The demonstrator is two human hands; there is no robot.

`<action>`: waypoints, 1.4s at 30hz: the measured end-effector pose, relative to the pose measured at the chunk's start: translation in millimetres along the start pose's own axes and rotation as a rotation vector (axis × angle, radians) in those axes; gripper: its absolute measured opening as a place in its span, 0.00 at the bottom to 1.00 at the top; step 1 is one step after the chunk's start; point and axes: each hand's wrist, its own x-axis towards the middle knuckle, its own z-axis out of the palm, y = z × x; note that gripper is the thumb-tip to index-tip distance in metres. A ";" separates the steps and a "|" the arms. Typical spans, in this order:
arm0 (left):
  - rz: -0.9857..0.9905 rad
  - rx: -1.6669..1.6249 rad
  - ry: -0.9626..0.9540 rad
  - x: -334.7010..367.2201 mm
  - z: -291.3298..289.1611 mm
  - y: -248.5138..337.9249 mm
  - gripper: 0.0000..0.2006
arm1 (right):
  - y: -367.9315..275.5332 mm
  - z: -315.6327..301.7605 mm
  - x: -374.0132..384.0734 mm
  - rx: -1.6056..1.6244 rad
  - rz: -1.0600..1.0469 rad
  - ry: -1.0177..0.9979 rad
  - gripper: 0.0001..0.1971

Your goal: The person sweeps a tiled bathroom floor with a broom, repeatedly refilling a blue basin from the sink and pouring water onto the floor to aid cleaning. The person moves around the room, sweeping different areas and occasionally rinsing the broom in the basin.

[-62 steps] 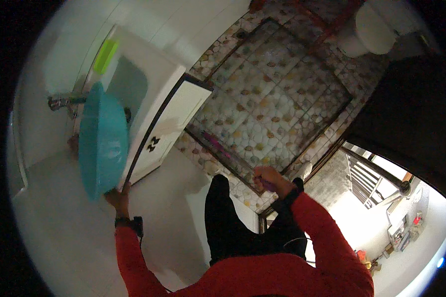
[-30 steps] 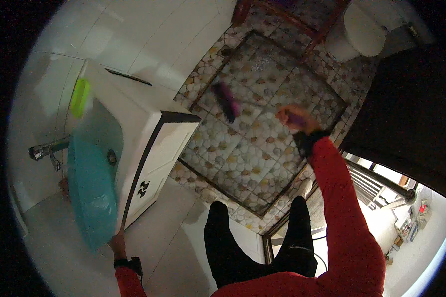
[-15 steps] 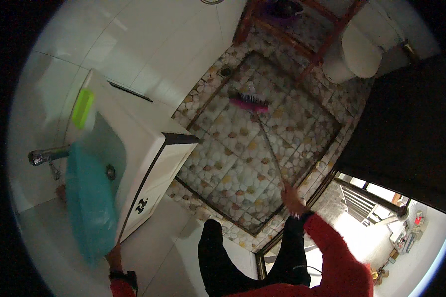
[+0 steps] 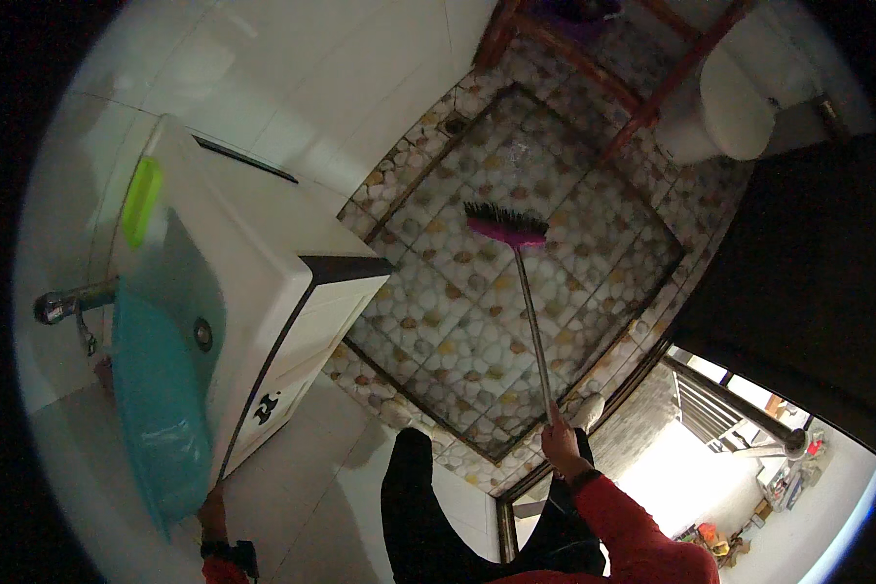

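Observation:
My right hand (image 4: 561, 446) is closed round the upper end of a broom's long, thin handle. The broom (image 4: 506, 229) reaches away from me, its purple head and dark bristles over the patterned tile floor (image 4: 477, 341). My left hand (image 4: 212, 514) is low at the left, against the near end of a teal plastic basin (image 4: 161, 419) by the corner of the white sink (image 4: 263, 229). Its fingers are mostly hidden, so their grip cannot be made out. The basin leans in the sink beneath the tap (image 4: 63, 304) and overhangs its near side.
A bright green holder (image 4: 142, 202) lies on the sink's back rim. Far right stand a white toilet (image 4: 735, 117) and a reddish frame (image 4: 642, 122). A dark panel (image 4: 779, 263) hangs at the right, above a bright doorway (image 4: 672, 487). My feet are near the floor's raised border.
The broom head has come nearer to me, away from the floor drain. My right hand has drawn back toward my body with the handle. The view has shifted slightly.

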 end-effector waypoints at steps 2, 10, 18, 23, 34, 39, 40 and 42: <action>0.024 -0.045 0.080 -0.9 7.0 -0.7 0.14 | -23.7 -26.8 7.4 -0.047 0.024 0.035 0.32; -0.138 -0.572 0.009 5.4 29.8 -17.7 0.20 | -105.9 -156.2 291.5 -0.116 -0.341 0.335 0.21; -0.108 -0.551 0.162 -1.2 18.5 0.5 0.19 | -123.4 28.5 323.4 -1.057 -0.858 0.082 0.10; -0.077 -0.588 0.239 5.9 45.0 -3.1 0.18 | -98.3 26.6 183.4 -0.212 -0.534 -0.378 0.12; 0.159 -0.301 0.382 30.8 23.6 -2.5 0.14 | -134.9 -9.7 191.3 -0.214 -0.404 -0.041 0.36; 0.013 -0.446 0.270 31.3 11.7 3.1 0.12 | -145.7 138.3 83.4 -0.557 -0.507 -0.206 0.36; 0.057 -0.400 0.347 33.6 14.7 2.7 0.12 | -139.7 154.0 59.9 -0.593 -0.524 -0.249 0.36; 0.114 -0.517 0.528 41.9 22.4 4.8 0.12 | -123.2 158.2 18.2 -0.609 -0.537 -0.343 0.37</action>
